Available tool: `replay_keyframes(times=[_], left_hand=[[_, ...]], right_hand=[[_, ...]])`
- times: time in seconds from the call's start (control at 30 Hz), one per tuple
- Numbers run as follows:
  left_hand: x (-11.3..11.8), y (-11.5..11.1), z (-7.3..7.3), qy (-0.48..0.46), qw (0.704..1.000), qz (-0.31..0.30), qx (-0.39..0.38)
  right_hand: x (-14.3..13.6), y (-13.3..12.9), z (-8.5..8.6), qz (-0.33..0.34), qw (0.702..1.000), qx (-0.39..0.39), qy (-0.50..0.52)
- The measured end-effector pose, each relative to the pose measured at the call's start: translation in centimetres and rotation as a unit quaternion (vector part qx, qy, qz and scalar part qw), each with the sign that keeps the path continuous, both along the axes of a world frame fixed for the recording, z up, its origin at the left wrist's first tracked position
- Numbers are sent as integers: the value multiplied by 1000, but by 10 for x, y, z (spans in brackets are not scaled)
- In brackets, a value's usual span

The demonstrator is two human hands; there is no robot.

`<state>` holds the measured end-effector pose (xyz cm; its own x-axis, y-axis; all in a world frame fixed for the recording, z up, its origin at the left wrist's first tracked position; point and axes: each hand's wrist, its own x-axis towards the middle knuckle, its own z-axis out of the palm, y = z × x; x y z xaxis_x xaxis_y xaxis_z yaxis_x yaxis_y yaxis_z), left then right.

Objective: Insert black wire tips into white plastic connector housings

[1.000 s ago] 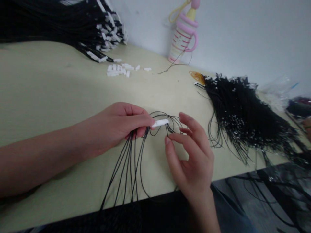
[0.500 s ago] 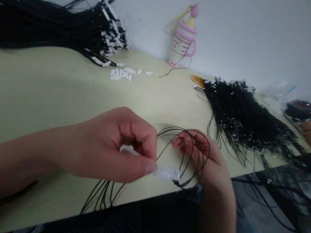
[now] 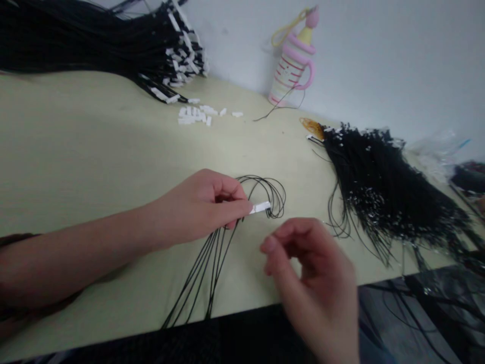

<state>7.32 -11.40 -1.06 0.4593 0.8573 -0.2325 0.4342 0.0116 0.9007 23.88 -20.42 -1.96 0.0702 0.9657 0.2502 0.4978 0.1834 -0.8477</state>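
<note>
Between thumb and fingers, my left hand (image 3: 204, 207) pinches a white plastic connector (image 3: 261, 207). Several thin black wires (image 3: 275, 184) loop out of the connector's right end and curve back over my fingers. More lengths of black wire (image 3: 202, 270) hang from beneath that hand down past the table's front edge. To the lower right, my right hand (image 3: 310, 273) is raised off the table, its fingers bent and thumb near the fingertips. A gap shows between thumb and fingers, and nothing is seen in them. It stands apart from the wires and the connector.
Small white connectors (image 3: 195, 115) lie loose near the back, beside a thick bundle of black wires (image 3: 94, 45) with white ends. A pink-and-white cup (image 3: 290, 71) stands against the wall. Another black wire heap (image 3: 390, 187) spreads along the right, near a clear plastic bag (image 3: 435, 149).
My left hand has carried the connector farther back over the table. My right hand has come away from the wire loops and moved down toward me.
</note>
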Motion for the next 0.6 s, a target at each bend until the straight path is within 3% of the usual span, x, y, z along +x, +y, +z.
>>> replay_keyframes(times=[0.1,0.23,0.37,0.5,0.53,0.6], left_hand=[[0,0,-1,-20,1000,13,-5],[-1,-1,-1,-48,998,33,-18],[0,0,-3,-83,990,96,-58],[-1,3,-6,-129,981,106,-101],[-1,4,-7,-137,979,106,-109],[-2,5,-7,-143,977,109,-116]], right_hand=[[-29,-2,-14,75,995,-47,55],[-33,2,-19,64,995,-17,68],[-7,3,5,117,981,-61,145],[30,-5,23,146,955,-56,253],[42,-8,24,132,962,-34,237],[66,-14,22,56,991,55,110]])
